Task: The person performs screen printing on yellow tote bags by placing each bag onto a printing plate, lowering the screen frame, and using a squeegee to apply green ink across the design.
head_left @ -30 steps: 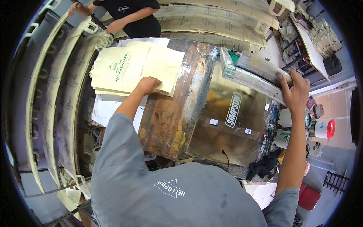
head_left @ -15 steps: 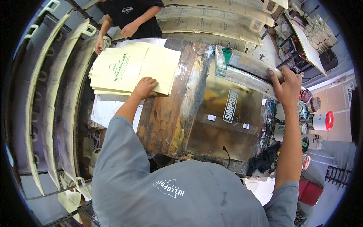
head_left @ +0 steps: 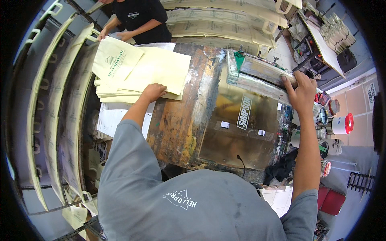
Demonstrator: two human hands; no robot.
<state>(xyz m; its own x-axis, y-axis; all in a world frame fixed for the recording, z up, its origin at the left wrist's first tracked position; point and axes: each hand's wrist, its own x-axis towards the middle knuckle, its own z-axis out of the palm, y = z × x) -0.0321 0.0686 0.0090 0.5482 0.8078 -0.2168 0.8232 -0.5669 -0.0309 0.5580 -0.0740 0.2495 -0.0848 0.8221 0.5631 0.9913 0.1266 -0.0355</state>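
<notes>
My left hand lies with fingers stretched out on the near right edge of a stack of pale yellow flat bags. On the stack's left, a co-worker's hands hold the far end of a bag with a green print, which slants up off the pile. My right hand is closed around the right end of a wooden screen-printing frame, which stands tilted up at the table's far side. Green colour shows at the frame's left end. Before it lies a brown, glossy printing board with small white tabs.
The co-worker stands across the paint-stained wooden table. Racks of pale bags rise at the left and behind. Paint tubs stand at the right, near a black cloth on the table's edge.
The co-worker's hands have moved up and back, lifting the printed bag's far left end off the stack. My right hand and the frame have shifted slightly left; my left hand stays on the stack.
</notes>
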